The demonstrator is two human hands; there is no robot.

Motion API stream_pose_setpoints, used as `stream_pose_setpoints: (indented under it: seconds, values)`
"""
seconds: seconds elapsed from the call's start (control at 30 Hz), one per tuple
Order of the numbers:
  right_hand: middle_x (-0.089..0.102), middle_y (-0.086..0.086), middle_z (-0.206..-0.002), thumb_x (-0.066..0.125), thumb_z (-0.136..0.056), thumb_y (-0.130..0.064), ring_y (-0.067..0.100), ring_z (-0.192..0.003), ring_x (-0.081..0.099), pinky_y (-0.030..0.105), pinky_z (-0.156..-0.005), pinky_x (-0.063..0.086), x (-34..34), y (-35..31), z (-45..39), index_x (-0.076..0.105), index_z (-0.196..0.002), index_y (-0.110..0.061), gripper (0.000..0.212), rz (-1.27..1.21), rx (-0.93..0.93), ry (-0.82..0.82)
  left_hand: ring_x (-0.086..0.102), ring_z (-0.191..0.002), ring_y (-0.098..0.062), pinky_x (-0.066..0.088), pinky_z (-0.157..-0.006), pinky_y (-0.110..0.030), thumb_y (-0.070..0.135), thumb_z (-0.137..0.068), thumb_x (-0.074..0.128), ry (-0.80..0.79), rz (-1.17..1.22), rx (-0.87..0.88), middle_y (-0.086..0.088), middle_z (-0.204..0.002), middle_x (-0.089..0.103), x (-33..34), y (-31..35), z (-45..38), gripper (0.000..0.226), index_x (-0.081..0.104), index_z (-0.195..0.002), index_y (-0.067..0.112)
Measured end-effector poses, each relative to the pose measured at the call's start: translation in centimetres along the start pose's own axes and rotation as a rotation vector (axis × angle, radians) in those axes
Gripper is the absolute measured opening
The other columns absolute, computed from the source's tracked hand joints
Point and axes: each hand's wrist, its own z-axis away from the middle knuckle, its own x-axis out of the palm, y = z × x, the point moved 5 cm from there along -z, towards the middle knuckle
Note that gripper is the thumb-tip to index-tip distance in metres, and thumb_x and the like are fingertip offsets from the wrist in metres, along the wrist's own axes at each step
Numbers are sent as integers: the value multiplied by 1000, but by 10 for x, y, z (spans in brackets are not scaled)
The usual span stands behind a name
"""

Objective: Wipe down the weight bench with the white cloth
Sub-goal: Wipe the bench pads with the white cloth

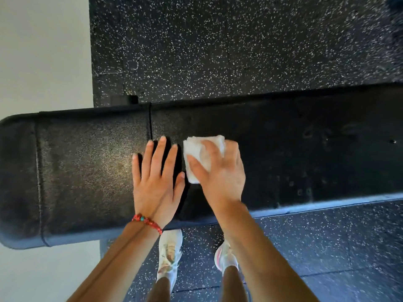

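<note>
The black padded weight bench [87, 166] runs left to right across the middle of the view. A folded white cloth [192, 149] lies on its top surface near the centre. My right hand [220, 171] presses down on the cloth, fingers spread over it and curled at its edges, and covers most of it. My left hand [156, 177] rests flat on the pad just left of the cloth, fingers apart, holding nothing. A red bead bracelet [147, 222] circles my left wrist.
Black rubber flooring with white speckles [239, 44] lies beyond and below the bench. A pale wall or floor area [41, 51] fills the left side. My two feet in white shoes [170, 253] stand close against the bench's near edge.
</note>
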Motion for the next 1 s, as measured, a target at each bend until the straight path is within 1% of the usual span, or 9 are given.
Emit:
stream_pose_setpoints:
  seconds: [0.07,0.17,0.3,0.47,0.57,0.7,0.8,0.9,1.0]
  values:
    - [54,21,-97,67,-77,-41,35,-81,55,35,-63,49,6,-2,-40,65,-96,-8,38,-28,7,-8,26,-136,-34,11,-112,-51,32,-90,36,11,1,16,-15,-146,37,4,10,-11,52,43,-135,8]
    - [51,20,-106,62,-82,-44,32,-89,51,37,-71,46,14,0,-81,62,-106,-10,42,-18,45,-48,28,-136,-35,12,-112,-52,33,-90,36,-17,-20,-15,-15,-146,37,10,18,-23,53,43,-136,8]
    - [51,22,-102,62,-82,-43,34,-82,53,37,-63,47,-5,24,-84,62,-103,-8,40,-11,-42,-42,30,-136,-36,13,-111,-53,34,-90,34,-59,-78,-24,-15,-147,36,11,19,-25,54,40,-138,8]
    - [46,26,-114,60,-83,-45,38,-88,53,37,-68,46,-54,105,-107,60,-109,-9,44,76,160,39,30,-135,-37,14,-111,-55,34,-90,33,-82,-75,-52,-17,-146,37,10,24,-26,55,42,-137,7]
    - [47,26,-112,56,-84,-45,41,-93,50,42,-74,46,-54,104,-107,59,-106,-6,45,113,221,70,28,-136,-37,13,-111,-54,34,-90,34,-58,-55,-91,-17,-147,36,12,34,-28,55,41,-137,5]
    - [51,19,-106,58,-81,-44,35,-92,47,40,-75,42,-16,46,-100,61,-97,-10,38,77,-4,-95,28,-137,-35,16,-112,-53,34,-90,36,-47,-16,-29,-17,-147,35,22,67,-32,56,40,-137,2]
    - [51,22,-102,65,-80,-40,36,-84,51,41,-72,44,-17,43,-96,63,-98,-9,36,-10,-102,-148,29,-136,-34,16,-112,-52,35,-90,36,-48,-23,-41,-17,-147,36,29,79,-36,59,38,-137,0]
    - [53,28,-97,69,-77,-36,40,-75,54,41,-62,48,-48,85,-105,66,-94,-7,34,5,-92,-55,27,-137,-33,14,-112,-50,36,-91,35,-48,-46,-31,-16,-148,34,31,76,-35,58,37,-139,2]
    - [49,28,-107,61,-80,-41,41,-88,52,40,-65,49,-79,149,-119,62,-102,-7,41,79,51,-7,26,-137,-33,13,-113,-49,37,-91,34,-51,-64,-23,-15,-148,33,32,75,-35,59,35,-140,3]
